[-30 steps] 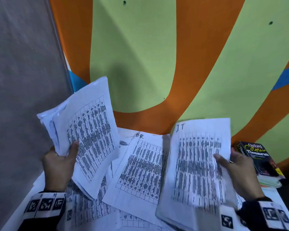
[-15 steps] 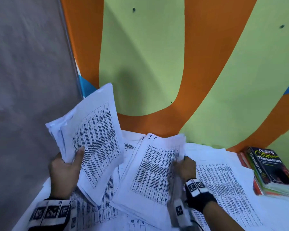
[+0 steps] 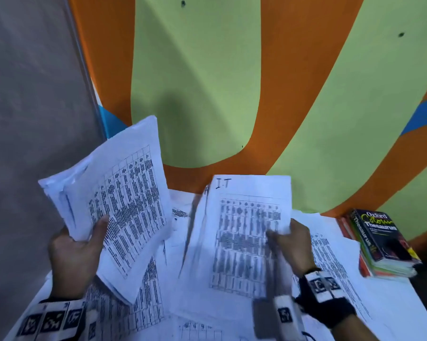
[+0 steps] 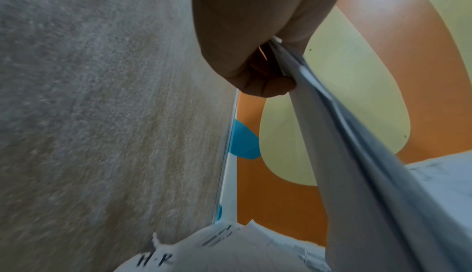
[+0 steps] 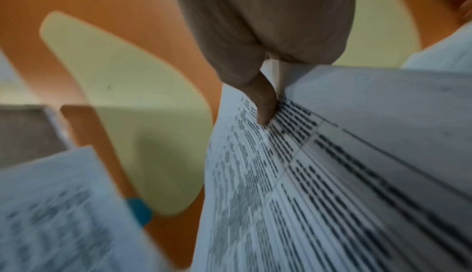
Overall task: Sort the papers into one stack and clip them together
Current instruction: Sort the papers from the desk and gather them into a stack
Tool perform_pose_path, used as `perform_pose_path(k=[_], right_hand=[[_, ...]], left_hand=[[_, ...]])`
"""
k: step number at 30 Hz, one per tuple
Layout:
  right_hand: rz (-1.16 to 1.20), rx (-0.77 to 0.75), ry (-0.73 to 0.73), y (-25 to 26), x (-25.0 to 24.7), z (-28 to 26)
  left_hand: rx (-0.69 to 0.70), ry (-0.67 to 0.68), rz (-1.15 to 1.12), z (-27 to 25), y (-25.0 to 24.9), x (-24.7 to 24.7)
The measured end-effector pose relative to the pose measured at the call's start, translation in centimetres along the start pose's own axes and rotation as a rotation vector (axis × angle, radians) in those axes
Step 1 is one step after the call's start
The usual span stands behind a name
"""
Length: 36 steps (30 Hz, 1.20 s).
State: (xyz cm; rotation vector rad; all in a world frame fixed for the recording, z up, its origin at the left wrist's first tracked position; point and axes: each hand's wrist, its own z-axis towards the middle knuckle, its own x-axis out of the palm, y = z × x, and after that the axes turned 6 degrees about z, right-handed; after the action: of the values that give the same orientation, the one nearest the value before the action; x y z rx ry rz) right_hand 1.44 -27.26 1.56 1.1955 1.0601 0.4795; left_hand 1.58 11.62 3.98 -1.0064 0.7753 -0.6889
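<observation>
My left hand (image 3: 80, 244) grips a stack of printed papers (image 3: 123, 200) raised above the table's left side, thumb on the front sheet; the left wrist view shows the stack (image 4: 357, 155) edge-on under my curled fingers (image 4: 265, 82). My right hand (image 3: 290, 242) pinches the right edge of a sheet marked "I.T" (image 3: 244, 232), lifted off the table and motion-blurred. In the right wrist view my thumb (image 5: 265, 104) presses on that sheet (image 5: 319, 175). More printed sheets (image 3: 338, 264) lie spread over the table; one marked "H.R" (image 4: 178, 256) lies below the left hand. No clip is visible.
A pile of books topped by a black Oxford Thesaurus (image 3: 382, 239) sits at the table's back right corner. A green and orange painted wall (image 3: 232, 94) stands right behind the table. A grey rough wall (image 3: 30, 119) borders the left side.
My right hand has lifted the "I.T" sheet off the table and moved right with it. The left hand has kept its stack raised in about the same place.
</observation>
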Motion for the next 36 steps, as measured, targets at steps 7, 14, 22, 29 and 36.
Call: perform_pose_path(k=[7,14,22,29,36], right_hand=[[-0.208,0.337,-0.088,-6.8,-11.1,3.8],[-0.517,0.433,-0.071,-12.4,-11.9,4.2],[-0.490,0.672,-0.396,-12.0,-9.6,4.4],[-0.677,0.676,-0.276,-12.4,-10.7,4.2],[-0.563,0.259,-0.151,-13.0,-12.8,1.8]], left_hand=[[0.035,0.028,-0.040,0.4,-2.2,2.1],[-0.086,0.099,-0.087,-1.1,-4.2,5.6],[-0.107,0.165,-0.029,-2.0,-5.2,7.3],[-0.059,0.182,-0.020,-2.7,-5.8,7.7],[-0.058,0.228,-0.026,-2.9,-5.2,8.5]])
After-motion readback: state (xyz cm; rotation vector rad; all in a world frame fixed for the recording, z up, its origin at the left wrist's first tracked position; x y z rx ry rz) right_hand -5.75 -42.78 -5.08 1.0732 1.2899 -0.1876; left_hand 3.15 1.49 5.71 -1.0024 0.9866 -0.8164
